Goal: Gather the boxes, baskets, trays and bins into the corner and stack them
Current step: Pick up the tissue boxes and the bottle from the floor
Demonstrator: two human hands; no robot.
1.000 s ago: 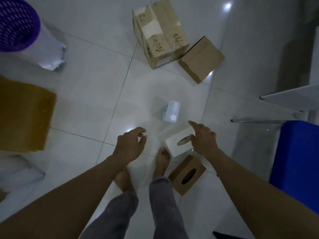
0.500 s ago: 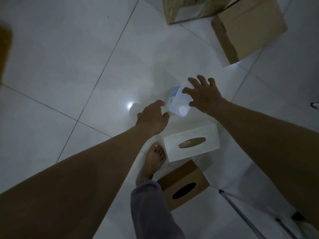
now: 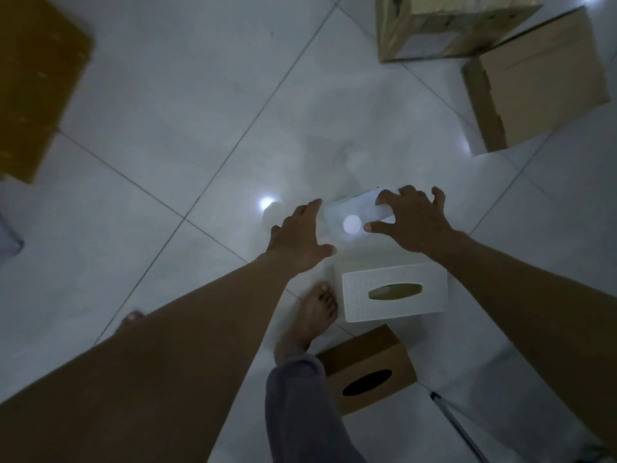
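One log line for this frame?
phase: pickup | right hand: grips small white box | left hand: open, at its left end

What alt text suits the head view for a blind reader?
A person's right hand grips a small box on the floor, left hand at its end. Nearer lie a white tissue box and a brown tissue box; beyond, cardboard boxes.

Bare forearms, bare feet (image 3: 315, 312), grey trouser leg (image 3: 300, 412)
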